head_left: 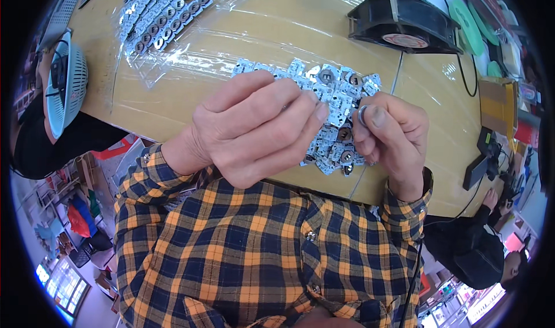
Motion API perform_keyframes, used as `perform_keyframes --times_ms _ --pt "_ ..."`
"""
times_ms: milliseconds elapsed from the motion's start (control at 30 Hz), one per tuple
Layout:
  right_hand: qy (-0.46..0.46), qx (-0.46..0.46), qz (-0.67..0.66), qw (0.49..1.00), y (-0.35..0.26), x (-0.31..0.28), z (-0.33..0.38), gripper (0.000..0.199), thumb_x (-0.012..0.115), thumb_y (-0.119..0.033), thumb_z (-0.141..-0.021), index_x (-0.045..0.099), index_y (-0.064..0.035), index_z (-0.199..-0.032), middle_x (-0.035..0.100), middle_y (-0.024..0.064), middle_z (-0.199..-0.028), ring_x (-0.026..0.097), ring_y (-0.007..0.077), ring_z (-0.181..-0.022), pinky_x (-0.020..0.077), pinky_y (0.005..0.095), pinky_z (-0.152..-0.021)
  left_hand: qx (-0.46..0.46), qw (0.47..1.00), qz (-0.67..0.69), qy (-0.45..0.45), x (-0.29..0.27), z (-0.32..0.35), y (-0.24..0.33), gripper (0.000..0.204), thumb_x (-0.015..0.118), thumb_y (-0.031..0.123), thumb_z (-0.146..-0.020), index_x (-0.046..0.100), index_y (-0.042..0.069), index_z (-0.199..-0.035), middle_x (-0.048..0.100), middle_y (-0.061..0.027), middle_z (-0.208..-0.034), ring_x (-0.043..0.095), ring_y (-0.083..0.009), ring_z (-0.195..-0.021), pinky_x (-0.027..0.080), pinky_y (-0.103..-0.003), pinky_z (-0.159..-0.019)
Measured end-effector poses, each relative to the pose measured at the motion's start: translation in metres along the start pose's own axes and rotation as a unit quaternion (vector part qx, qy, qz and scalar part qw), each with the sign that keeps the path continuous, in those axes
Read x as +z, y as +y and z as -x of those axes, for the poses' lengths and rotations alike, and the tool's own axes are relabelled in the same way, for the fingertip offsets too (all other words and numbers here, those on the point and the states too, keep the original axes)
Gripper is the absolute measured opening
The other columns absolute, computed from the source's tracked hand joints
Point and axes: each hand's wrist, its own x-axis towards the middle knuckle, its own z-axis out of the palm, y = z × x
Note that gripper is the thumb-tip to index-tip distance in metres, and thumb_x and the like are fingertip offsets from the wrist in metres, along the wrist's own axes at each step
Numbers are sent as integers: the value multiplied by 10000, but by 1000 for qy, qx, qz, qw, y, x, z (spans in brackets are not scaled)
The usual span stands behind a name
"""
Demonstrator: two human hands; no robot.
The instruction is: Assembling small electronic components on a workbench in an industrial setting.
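Over a heap of small white circuit boards (pixel 339 105) with round, dark battery holders, both of my hands are raised close together. My left hand (pixel 257 128) is closed, its fingers bent and their tips pressed together; whatever lies between them is hidden. On the right side of the heap, my right hand (pixel 396 132) pinches a shiny round button cell (pixel 363 115) between thumb and forefinger. The other right fingers curl into the palm. Part of the heap is covered by my hands.
Strips of similar boards (pixel 165 21) lie on clear plastic at the far left. A black fan (pixel 404 24) stands far right, beside green spools (pixel 464 24) and a cardboard box (pixel 496 105). A pale blue basket (pixel 74 88) is at the left edge. Another person (pixel 474 253) sits at right.
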Motion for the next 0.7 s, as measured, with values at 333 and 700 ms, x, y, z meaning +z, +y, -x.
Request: perform_keyframes --times_ms 333,700 --pt "45 0 -6 999 1 -3 -1 322 543 -215 -983 633 -5 -756 562 -5 -576 440 21 -446 316 174 -424 -184 931 311 58 4 -10 -1 223 688 -6 -733 641 14 -950 650 -133 -952 625 -229 -881 513 -348 -777" --pt "-4 52 -210 976 0 -2 -11 284 470 -186 -999 535 46 -850 621 132 -705 617 203 -501 453 248 -364 -81 915 391 55 15 -16 -6 140 691 6 -706 586 10 -798 647 -162 -971 597 -315 -882 497 -397 -763"
